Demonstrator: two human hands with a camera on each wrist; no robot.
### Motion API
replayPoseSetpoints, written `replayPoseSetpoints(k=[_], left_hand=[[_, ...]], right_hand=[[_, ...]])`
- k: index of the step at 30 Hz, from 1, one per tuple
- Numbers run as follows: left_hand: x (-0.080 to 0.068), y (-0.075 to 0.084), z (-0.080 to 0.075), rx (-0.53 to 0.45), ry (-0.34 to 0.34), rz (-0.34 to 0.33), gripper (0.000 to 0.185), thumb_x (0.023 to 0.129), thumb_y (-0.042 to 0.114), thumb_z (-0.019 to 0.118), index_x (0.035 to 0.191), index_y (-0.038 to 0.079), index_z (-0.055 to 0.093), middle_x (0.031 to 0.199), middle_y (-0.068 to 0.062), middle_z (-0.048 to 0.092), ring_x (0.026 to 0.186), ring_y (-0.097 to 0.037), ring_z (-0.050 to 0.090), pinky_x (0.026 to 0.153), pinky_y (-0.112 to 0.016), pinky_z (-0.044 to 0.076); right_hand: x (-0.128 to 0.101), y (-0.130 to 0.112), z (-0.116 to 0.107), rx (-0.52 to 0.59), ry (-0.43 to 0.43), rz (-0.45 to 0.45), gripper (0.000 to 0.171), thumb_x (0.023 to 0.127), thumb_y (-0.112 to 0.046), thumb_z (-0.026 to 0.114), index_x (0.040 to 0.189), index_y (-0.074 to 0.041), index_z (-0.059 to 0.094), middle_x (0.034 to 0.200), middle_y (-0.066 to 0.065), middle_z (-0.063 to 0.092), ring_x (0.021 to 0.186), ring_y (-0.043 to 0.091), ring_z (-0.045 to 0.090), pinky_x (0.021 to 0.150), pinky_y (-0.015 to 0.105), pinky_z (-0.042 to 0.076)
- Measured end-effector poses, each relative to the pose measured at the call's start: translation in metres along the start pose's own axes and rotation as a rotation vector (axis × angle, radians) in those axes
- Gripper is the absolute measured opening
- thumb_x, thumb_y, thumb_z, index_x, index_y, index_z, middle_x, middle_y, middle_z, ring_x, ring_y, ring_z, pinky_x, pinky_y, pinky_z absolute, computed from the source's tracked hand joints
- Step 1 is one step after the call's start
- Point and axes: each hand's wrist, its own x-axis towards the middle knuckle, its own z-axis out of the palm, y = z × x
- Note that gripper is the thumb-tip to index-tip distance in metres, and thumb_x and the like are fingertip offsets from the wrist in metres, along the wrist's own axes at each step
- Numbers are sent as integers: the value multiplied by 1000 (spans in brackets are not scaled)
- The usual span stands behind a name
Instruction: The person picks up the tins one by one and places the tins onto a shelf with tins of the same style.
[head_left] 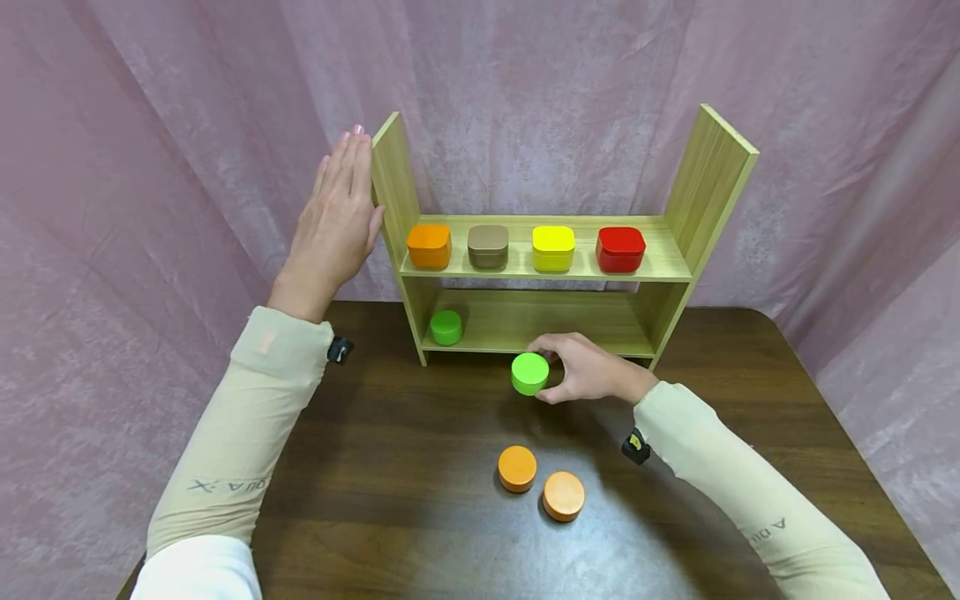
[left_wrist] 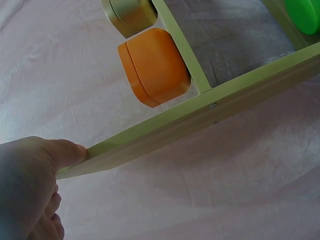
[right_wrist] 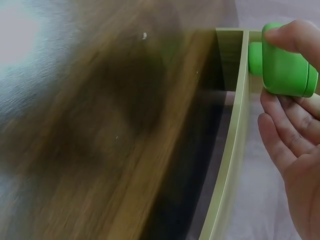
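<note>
Green round tin [head_left: 529, 372], gripped in the right hand [head_left: 588, 369], thumb and fingers curled round its side, just in front of the lower shelf's front edge and over the dark table [head_left: 420, 500]; lifted or resting, cannot tell. In the right wrist view, same tin [right_wrist: 282, 67] pinched between thumb on top and fingers [right_wrist: 280, 137] beneath, close to the pale front edge of the shelf board.

Behind it, a wooden rack [head_left: 678, 258] with two shelves and tall side boards. On the lower shelf, a second green tin [head_left: 446, 327] at the far left end, with open board running from there to the right upright. On the upper shelf, four square tins in a row with gaps between them: orange [head_left: 429, 246], brown [head_left: 487, 246], yellow [head_left: 553, 248], red [head_left: 620, 249].

Left hand [head_left: 335, 218] flat, fingers straight and together, pressed against the outer face of the rack's left side board near its top edge; in the left wrist view, thumb [left_wrist: 60, 152] laid against that board's edge.

Nearer on the table, two orange round tins [head_left: 517, 467] [head_left: 563, 495] just beside each other, well apart from the rack, bare tabletop left and right of them. Pink cloth [head_left: 150, 125] draped behind and along both sides.
</note>
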Motion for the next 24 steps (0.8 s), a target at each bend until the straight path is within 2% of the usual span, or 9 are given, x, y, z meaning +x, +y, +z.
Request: replayPoseSetpoints(k=[5,11,17,24], left_hand=[[0,1,0,-2,-8,-6,81,107,12,58,168,-3,7,178,-18,10,167,-34,12,136,-50,12],[0,1,-1,-1,-3,-3,81,107,12,59,168,-3,7,178,-19,11,167,-34,13,136,-51,13],[1,0,0,-5,2,-1,81,107,11,59,168,-4,8,178,-19,11,167,-34,13,136,-50,13],[0,-1,0,-9,1,3,81,107,11,59,168,-4,8,178,-19,11,166,-34,13,136,-51,13]], right_hand=[[14,1,7,-1,39,-2,56,74,-23,93,123,-7,70,110,1,74,93,13,65,86,33,60],[30,1,12,11,67,53,57,76,-23,93,124,-4,70,114,6,75,96,17,69,89,37,62],[45,6,16,27,128,98,56,75,-20,94,122,-2,70,111,10,77,93,22,75,88,40,64],[55,11,21,7,160,141,59,75,-22,93,124,1,69,109,12,77,92,21,75,84,35,62]])
